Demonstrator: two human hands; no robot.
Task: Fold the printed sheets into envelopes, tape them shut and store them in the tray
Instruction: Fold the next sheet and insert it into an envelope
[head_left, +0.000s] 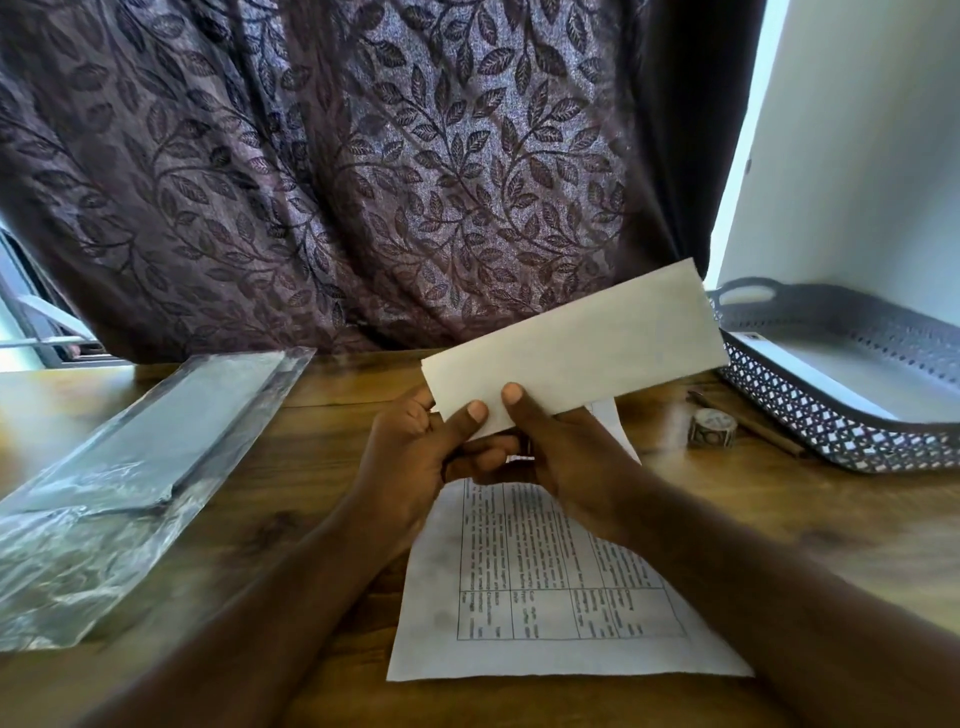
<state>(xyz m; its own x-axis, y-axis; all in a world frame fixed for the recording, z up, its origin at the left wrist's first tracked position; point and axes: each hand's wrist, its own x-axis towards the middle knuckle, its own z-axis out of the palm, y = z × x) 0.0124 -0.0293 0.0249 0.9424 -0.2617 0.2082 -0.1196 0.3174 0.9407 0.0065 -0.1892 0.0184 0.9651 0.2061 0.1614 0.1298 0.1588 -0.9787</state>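
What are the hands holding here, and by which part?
The left hand and right hand both pinch the folded sheet at its lower left end.

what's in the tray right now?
White paper lies flat in the tray. How many pieces, can't tell: the near wall and the held envelope hide part of the floor.

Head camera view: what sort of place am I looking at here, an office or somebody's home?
Probably a home desk by a window: a wooden table, a leaf-patterned curtain hanging right behind it, and a lattice tray with a tape roll beside it.
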